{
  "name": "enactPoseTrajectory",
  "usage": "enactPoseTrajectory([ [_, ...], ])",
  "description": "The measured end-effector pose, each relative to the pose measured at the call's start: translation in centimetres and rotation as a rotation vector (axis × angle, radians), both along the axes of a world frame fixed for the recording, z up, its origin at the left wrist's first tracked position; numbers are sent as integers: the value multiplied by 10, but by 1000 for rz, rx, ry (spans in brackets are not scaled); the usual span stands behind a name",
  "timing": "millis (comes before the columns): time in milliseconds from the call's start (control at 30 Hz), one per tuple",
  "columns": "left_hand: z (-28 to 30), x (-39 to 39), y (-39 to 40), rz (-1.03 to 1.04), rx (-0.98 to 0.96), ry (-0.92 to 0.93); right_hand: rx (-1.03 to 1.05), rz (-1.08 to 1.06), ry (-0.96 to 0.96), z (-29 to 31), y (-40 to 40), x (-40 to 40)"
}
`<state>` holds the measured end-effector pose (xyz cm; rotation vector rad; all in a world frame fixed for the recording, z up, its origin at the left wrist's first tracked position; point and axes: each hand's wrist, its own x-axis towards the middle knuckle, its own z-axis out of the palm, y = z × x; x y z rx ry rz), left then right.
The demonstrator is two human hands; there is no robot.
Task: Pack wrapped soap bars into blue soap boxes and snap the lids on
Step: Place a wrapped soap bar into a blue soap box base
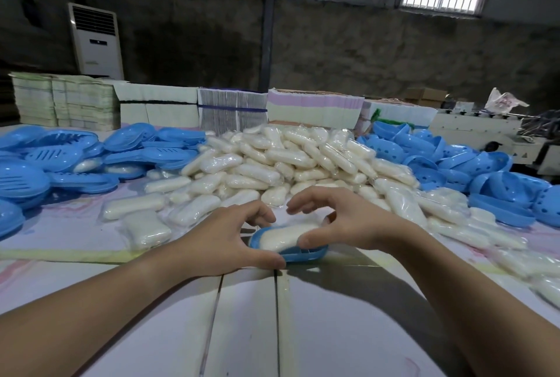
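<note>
A blue soap box base [298,254] lies on the white table [348,325] in front of me, with a wrapped white soap bar [285,235] sitting in it. My left hand [224,237] grips the box's left end, thumb at its near rim and fingers curled over the far side. My right hand [342,222] holds the right end, thumb on the soap's near edge and fingers arched over it. No lid is on this box.
A large heap of wrapped soap bars [291,161] fills the middle of the table. Slotted blue lids [69,158] are piled at the left, blue box bases with holes [472,164] at the right. Bundled flat cartons [233,109] line the back.
</note>
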<state>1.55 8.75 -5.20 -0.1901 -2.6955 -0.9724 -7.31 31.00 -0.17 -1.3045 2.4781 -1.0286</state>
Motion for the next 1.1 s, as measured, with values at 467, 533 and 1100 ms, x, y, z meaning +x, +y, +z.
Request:
enactPoseTrajectory([
  [467, -1, 1, 0, 1, 40, -19, 71, -3, 41, 2, 14, -15],
  [533, 0, 1, 0, 3, 48, -24, 82, -11, 64, 1, 13, -15],
  [1100, -2, 1, -3, -35, 16, 19, -317, -861, 272, 15, 85, -87],
])
